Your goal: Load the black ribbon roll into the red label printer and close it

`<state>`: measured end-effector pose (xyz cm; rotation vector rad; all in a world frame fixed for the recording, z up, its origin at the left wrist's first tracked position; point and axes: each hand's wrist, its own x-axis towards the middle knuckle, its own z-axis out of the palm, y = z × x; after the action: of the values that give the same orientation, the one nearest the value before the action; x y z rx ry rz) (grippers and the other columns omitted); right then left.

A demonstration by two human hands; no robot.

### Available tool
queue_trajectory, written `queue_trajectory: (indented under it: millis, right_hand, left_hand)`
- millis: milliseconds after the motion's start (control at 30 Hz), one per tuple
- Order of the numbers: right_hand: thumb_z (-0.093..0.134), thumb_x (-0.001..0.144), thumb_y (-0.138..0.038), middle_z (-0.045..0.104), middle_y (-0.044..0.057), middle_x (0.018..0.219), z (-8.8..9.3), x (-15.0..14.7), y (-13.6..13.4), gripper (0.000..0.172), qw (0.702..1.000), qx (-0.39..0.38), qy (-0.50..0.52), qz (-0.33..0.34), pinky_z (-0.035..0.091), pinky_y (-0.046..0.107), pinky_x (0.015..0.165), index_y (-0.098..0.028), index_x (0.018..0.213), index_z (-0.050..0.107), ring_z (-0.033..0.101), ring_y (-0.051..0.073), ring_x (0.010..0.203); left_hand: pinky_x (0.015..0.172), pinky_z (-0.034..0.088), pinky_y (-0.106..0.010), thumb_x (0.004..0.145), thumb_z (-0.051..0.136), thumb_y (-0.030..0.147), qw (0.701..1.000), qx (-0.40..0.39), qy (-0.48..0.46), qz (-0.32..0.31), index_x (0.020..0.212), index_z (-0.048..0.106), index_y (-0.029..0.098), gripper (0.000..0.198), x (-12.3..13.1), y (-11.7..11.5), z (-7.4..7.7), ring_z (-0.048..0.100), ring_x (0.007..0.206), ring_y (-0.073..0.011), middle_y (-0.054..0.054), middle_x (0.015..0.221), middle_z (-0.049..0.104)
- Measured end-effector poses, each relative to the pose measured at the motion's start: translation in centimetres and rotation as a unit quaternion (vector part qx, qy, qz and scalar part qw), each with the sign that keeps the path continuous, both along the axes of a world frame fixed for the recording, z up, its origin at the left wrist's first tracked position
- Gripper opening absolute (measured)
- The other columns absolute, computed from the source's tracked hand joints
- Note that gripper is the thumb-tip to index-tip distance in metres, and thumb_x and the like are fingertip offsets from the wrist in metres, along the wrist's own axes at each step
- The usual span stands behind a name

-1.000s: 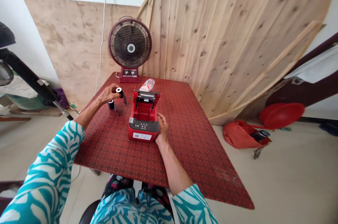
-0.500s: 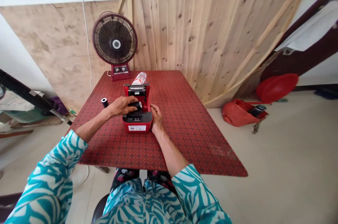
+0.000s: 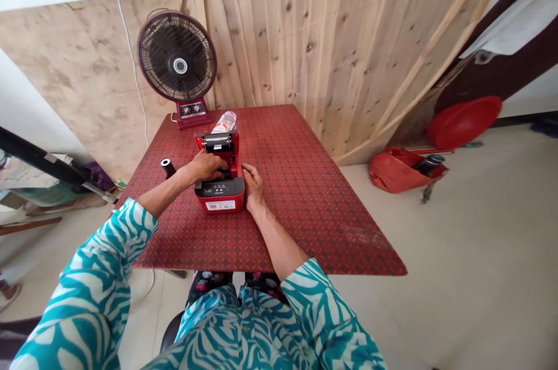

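Observation:
A red and black label printer [image 3: 221, 203] stands on the table with its lid [image 3: 218, 142] raised and its compartment exposed. My left hand [image 3: 206, 166] reaches into that compartment from the left, fingers curled over a small black roll [image 3: 226, 174] that is mostly hidden. Along the printer's right wall, my right hand [image 3: 254, 187] grips and steadies the body. Another black roll with a white end [image 3: 166, 166] stands on the table left of the printer, partly behind my left forearm.
Behind the printer lies a clear plastic bottle [image 3: 225, 122]. A maroon fan [image 3: 177, 61] stands at the back left of the red patterned table [image 3: 305, 201]. On the floor to the right are an orange bag [image 3: 392, 169] and a red basin [image 3: 464, 121].
My left hand has lowered the black roll into the printer's compartment; before, it was held above with its white end showing. My right hand stays at the printer's side. The view has shifted slightly.

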<state>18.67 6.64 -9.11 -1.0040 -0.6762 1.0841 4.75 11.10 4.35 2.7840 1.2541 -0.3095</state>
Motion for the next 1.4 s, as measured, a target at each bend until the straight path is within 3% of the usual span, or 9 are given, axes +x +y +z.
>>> queue_trajectory:
  millis: [133, 233, 400, 700, 1000, 1200, 1400]
  right_hand:
    - [0.064, 0.07, -0.045, 0.074, 0.002, 0.102, 0.4, 0.1, -0.3, 0.037, 1.0, -0.008, 0.005, 0.006, 0.05, 0.036, 0.091, -0.023, 0.098, 0.071, 0.064, 0.021, 0.1]
    - [0.064, 0.069, -0.044, 0.073, 0.003, 0.102, 0.4, 0.0, -0.3, 0.036, 1.0, 0.0, 0.0, 0.003, 0.049, 0.036, 0.09, -0.022, 0.098, 0.071, 0.063, 0.02, 0.099]
    - [0.065, 0.069, -0.045, 0.074, 0.002, 0.098, 0.5, 0.0, -0.4, 0.039, 1.0, -0.004, 0.018, 0.002, 0.05, 0.034, 0.085, -0.021, 0.1, 0.069, 0.064, 0.018, 0.089]
    - [0.067, 0.068, -0.044, 0.075, 0.002, 0.096, 0.6, -0.1, -0.4, 0.039, 1.0, -0.013, 0.023, -0.001, 0.049, 0.033, 0.082, -0.021, 0.098, 0.07, 0.065, 0.017, 0.084]
    - [0.064, 0.069, -0.045, 0.074, 0.003, 0.1, 0.8, 0.0, -0.4, 0.037, 1.0, -0.004, 0.005, -0.005, 0.049, 0.035, 0.089, -0.022, 0.097, 0.07, 0.065, 0.019, 0.093]
    - [0.064, 0.068, -0.045, 0.074, 0.003, 0.099, 0.7, 0.0, -0.4, 0.038, 1.0, 0.0, 0.006, -0.003, 0.049, 0.036, 0.089, -0.021, 0.097, 0.07, 0.065, 0.019, 0.092]
    - [0.064, 0.068, -0.044, 0.074, 0.003, 0.1, 0.4, 0.0, -0.2, 0.037, 1.0, -0.004, 0.008, -0.001, 0.05, 0.035, 0.087, -0.021, 0.097, 0.069, 0.065, 0.019, 0.093]
  left_hand:
    - [0.091, 0.048, -0.026, 0.091, 0.056, 0.032, 0.985, -0.074, -0.153, 0.008, 0.116, 0.072, 0.021, 0.032, -1.9, -0.8, 0.6, 0.069, 0.103, -0.0191, -0.004, 0.116, 0.074]
    - [0.087, 0.05, -0.025, 0.095, 0.051, 0.04, 0.969, -0.09, -0.228, 0.006, 0.116, 0.072, 0.018, 0.037, -3.6, -2.3, 0.9, 0.069, 0.097, -0.0176, -0.005, 0.112, 0.075]
    - [0.087, 0.05, -0.026, 0.097, 0.049, 0.038, 0.968, -0.089, -0.231, -0.047, 0.112, 0.074, 0.019, 0.035, -4.3, -4.1, 0.2, 0.07, 0.096, -0.0172, -0.006, 0.109, 0.076]
    - [0.08, 0.051, -0.025, 0.09, 0.057, 0.039, 0.948, -0.14, -0.282, 0.049, 0.103, 0.077, 0.019, 0.031, -3.6, -3.8, -0.2, 0.071, 0.089, -0.0175, -0.003, 0.099, 0.077]
    - [0.088, 0.048, -0.025, 0.097, 0.045, 0.039, 0.973, -0.155, -0.171, -0.02, 0.117, 0.072, 0.021, 0.038, -2.9, -2.9, 0.8, 0.069, 0.098, -0.018, -0.005, 0.111, 0.075]
    - [0.076, 0.052, -0.025, 0.088, 0.058, 0.033, 0.927, -0.283, -0.241, 0.06, 0.11, 0.076, 0.021, 0.031, -2.4, -1.9, 0.8, 0.069, 0.084, -0.0167, -0.003, 0.096, 0.077]
    - [0.071, 0.054, -0.027, 0.083, 0.062, 0.026, 0.899, -0.342, -0.269, 0.048, 0.1, 0.077, 0.018, 0.023, -2.7, -0.8, 0.6, 0.067, 0.074, -0.0152, -0.004, 0.086, 0.076]
